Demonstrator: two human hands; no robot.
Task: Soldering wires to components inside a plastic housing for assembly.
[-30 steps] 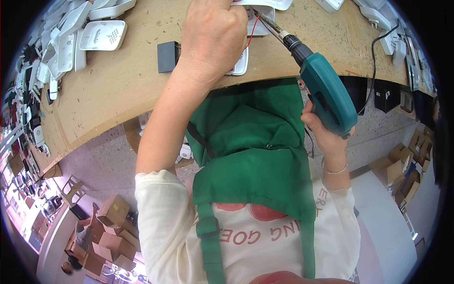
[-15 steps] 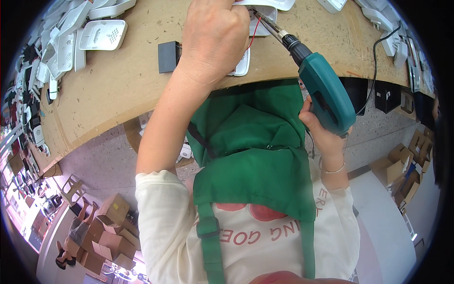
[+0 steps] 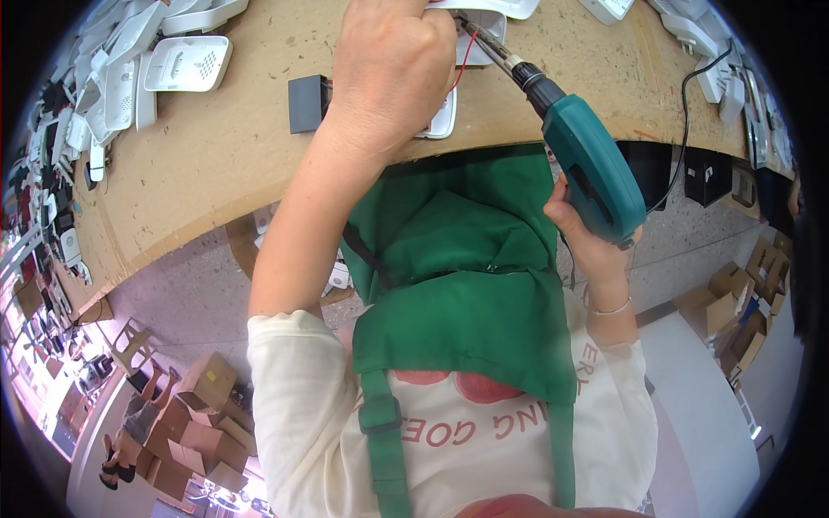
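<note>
My right hand is closed round the dark green body of a soldering gun. Its metal barrel slants up and left to a white plastic housing at the top edge of the bench. Beside that tip my left hand is bent into a closed grip. Its fingertips, and whatever they hold, are hidden behind the back of the hand. A thin red wire curves down from the housing. Below, another white plastic piece lies partly under my left hand. A black box-shaped part sits left of my wrist.
White plastic casings are heaped at the bench's left, more at the right. A black cord hangs over the front edge at right. Cardboard boxes and a person are far left; other boxes stand right.
The soldering gun's body and my right hand have shifted very slightly left. My left hand stays in place. The person in the background has moved a little.
</note>
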